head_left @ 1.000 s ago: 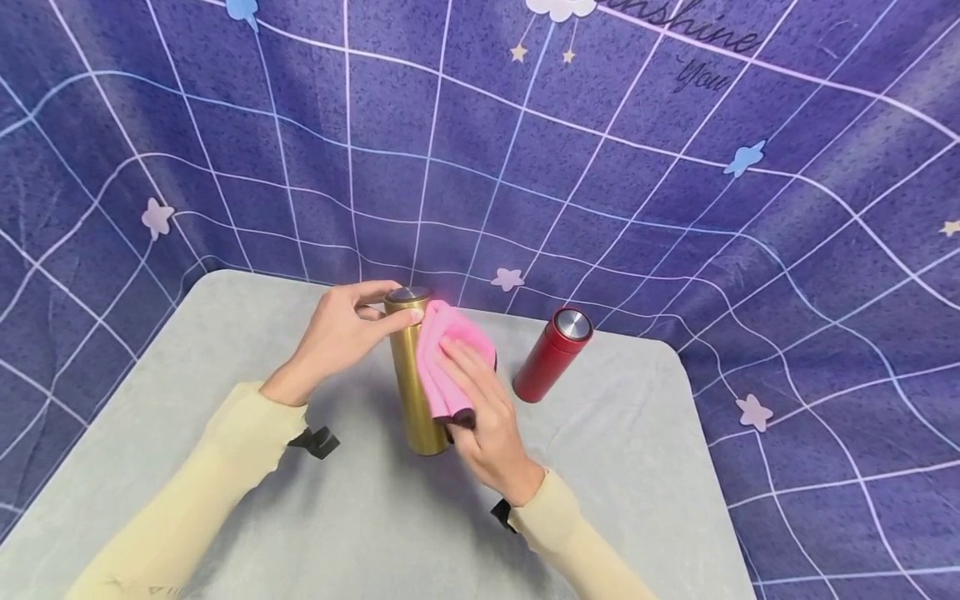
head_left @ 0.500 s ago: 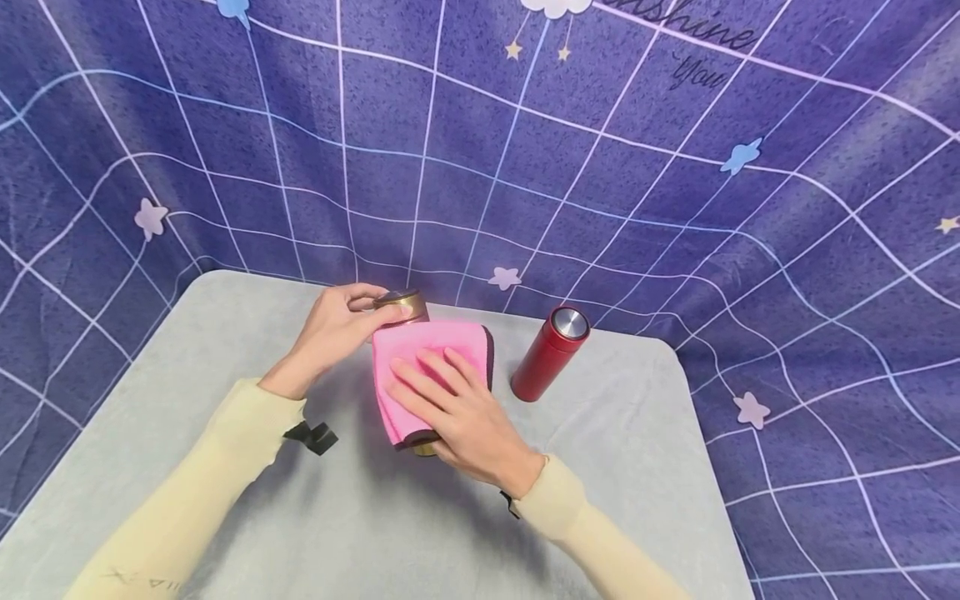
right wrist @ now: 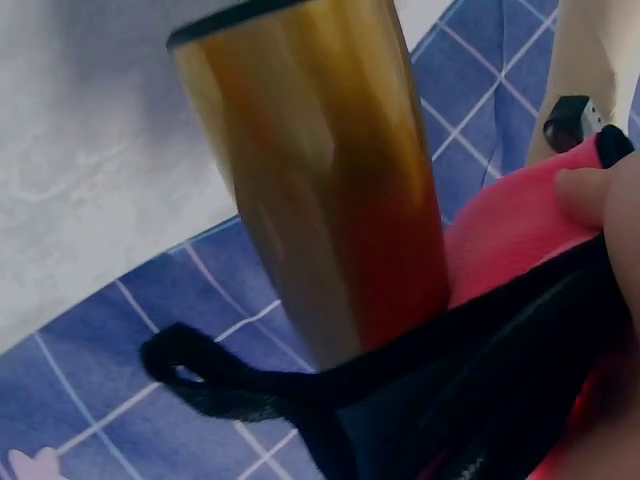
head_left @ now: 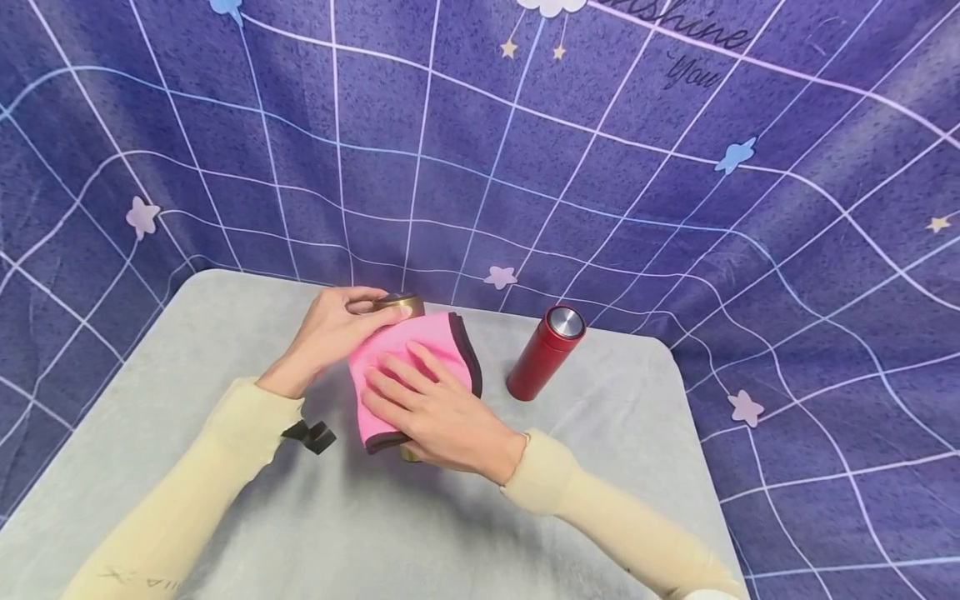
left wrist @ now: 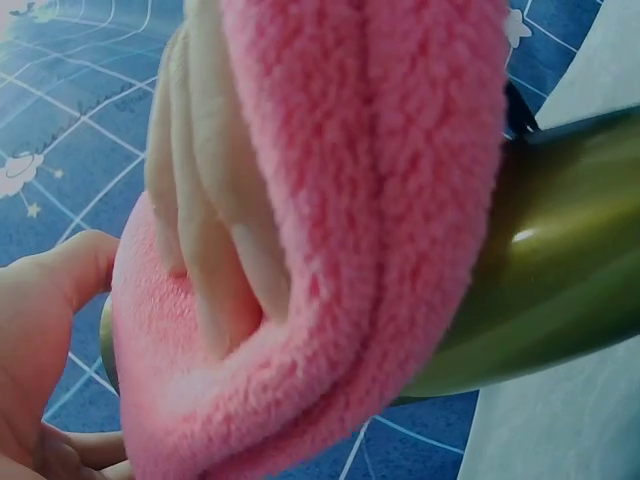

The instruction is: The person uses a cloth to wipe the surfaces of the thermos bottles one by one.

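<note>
A tall gold thermos flask (head_left: 409,306) stands in the middle of the table, mostly covered in the head view. At its top, my left hand (head_left: 326,333) grips the neck between thumb and fingers. A pink plush cloth (head_left: 431,330) with a dark border lies against the flask's side. My right hand (head_left: 442,423) holds this cloth to the flask, its fingers bent over the curve. In the left wrist view, the cloth (left wrist: 370,200) folds across the gold body (left wrist: 570,250). The flask's lower end (right wrist: 310,150) shows bare in the right wrist view.
A shorter red flask (head_left: 542,360) with a silver lid stands upright to the right of the gold one. Both are on a pale grey table (head_left: 615,467). A blue-purple curtain (head_left: 450,183) with a grid pattern hangs behind and along the sides.
My right hand has slid the cloth leftward, from the gold flask's right side across its front. My left hand keeps its grip at the top. The red flask stays in place.
</note>
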The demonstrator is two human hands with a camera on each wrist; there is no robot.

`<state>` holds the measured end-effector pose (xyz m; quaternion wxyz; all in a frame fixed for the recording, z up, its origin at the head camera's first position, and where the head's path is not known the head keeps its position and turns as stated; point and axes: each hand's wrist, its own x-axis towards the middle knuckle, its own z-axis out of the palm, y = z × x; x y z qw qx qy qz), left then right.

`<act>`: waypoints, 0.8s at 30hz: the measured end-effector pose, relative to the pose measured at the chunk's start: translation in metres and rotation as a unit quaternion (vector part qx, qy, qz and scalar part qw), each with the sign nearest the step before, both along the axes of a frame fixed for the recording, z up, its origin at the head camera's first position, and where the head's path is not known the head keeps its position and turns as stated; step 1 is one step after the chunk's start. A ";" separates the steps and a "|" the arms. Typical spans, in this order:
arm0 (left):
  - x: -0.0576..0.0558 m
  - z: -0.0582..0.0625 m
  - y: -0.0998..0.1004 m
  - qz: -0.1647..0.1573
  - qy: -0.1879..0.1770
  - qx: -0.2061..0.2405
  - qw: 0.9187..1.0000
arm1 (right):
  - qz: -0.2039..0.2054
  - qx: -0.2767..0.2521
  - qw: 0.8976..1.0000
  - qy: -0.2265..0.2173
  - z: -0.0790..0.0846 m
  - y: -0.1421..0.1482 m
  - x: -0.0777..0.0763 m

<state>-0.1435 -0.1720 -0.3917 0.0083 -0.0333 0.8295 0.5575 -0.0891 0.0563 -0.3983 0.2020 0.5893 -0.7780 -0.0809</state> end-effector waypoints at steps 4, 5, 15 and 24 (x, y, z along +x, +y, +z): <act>0.000 -0.001 -0.002 -0.001 -0.002 -0.003 1.000 | 0.009 0.001 1.000 0.001 0.003 -0.007 0.000; 0.001 -0.002 -0.002 0.000 -0.004 -0.003 1.000 | 0.012 -0.002 1.000 0.000 0.003 -0.009 0.000; 0.000 -0.007 -0.004 -0.017 -0.003 0.055 0.998 | 0.012 0.082 0.996 0.033 -0.007 -0.017 0.012; 0.001 -0.008 -0.007 -0.012 -0.009 0.057 0.998 | 0.019 0.139 0.990 0.028 -0.021 -0.019 0.030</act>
